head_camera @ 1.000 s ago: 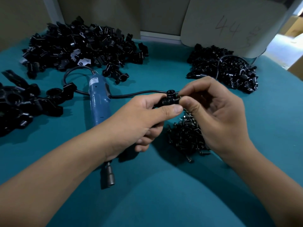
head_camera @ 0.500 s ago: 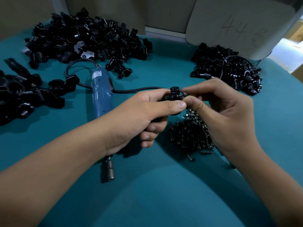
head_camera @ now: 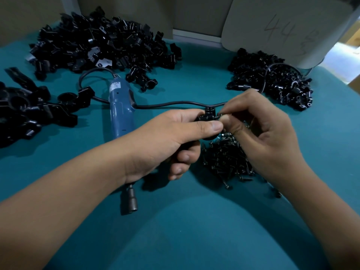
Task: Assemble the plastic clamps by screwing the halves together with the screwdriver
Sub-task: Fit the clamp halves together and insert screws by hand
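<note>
My left hand [head_camera: 169, 139] grips a black plastic clamp [head_camera: 208, 115] above the teal table, thumb across its front. My right hand [head_camera: 261, 131] pinches the clamp's right end with thumb and forefinger; whatever small part it holds there is mostly hidden. A pile of small black screws [head_camera: 226, 158] lies just below both hands. The blue electric screwdriver [head_camera: 120, 112] lies on the table to the left, bit end [head_camera: 131, 201] toward me, partly covered by my left forearm. Its black cord [head_camera: 175, 103] runs behind my hands.
A big heap of black clamp halves [head_camera: 101, 45] sits at the back left, another heap [head_camera: 272, 80] at the back right. Assembled black clamps [head_camera: 29, 108] lie at the far left. A pale board [head_camera: 282, 26] with handwritten "44" leans at the back right.
Both hands have stayed together on the clamp with only small shifts. My right fingertips have closed in tighter on the clamp's right end.
</note>
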{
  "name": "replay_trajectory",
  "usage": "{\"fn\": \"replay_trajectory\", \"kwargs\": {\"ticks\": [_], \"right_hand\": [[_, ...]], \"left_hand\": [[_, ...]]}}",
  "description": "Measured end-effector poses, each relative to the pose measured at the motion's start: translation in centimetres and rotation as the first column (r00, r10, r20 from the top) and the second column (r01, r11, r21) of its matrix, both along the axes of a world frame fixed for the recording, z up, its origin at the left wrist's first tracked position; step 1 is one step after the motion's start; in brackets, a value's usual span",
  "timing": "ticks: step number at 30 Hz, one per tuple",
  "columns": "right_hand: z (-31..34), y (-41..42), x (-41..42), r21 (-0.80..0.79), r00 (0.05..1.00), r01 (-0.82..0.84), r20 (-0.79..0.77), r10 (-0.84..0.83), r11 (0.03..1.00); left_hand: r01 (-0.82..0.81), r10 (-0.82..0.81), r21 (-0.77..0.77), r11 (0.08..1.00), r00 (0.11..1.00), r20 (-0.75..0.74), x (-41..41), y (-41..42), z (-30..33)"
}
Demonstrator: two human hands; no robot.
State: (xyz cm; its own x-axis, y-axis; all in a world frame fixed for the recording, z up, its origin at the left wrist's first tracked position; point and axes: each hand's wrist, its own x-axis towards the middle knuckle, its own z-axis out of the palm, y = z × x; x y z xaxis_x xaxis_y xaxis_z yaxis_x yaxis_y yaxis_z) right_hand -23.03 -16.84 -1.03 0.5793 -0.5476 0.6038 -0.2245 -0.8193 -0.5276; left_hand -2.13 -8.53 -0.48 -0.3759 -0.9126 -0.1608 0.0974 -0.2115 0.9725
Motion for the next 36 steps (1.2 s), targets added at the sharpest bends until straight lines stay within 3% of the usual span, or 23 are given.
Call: {"fn": "replay_trajectory", "kwargs": {"ticks": [8,16,22,26,30,36], "right_hand": [[0.2,0.8,0.4,0.094,0.993,-0.010,-0.113,0.021,0.995],[0.1,1.4,1.1,0.072,0.994,0.080,-0.086,-0.073,0.994],[-0.3,1.5,0.7,0.221,0.998,0.058,-0.014,-0.056,0.974],[-0.1,1.5,0.3,0.156,0.993,0.024,-0.115,-0.006,0.987],[-0.1,1.7,0.6,0.072,0.992,0.057,-0.114,-0.048,0.996],[-0.2,1.9,1.3,0.041,0.991,0.134,-0.027,-0.133,0.990]], "left_hand": [[0.018,-0.017,-0.020,1.000,0.998,0.053,-0.3,-0.2,-0.1],[-0.013,0.019,-0.059,0.998,0.993,0.114,-0.5,-0.3,-0.4],[-0.035,0.042,-0.066,0.997,0.993,0.107,-0.4,-0.5,-0.5],[-0.089,0.089,-0.030,0.996,0.996,0.010,-0.1,-0.5,-0.2],[-0.048,0.048,-0.010,0.999,0.997,-0.063,-0.2,-0.2,0.4],[-0.072,0.072,-0.092,0.993,0.997,-0.004,-0.7,-0.4,0.0]]}}
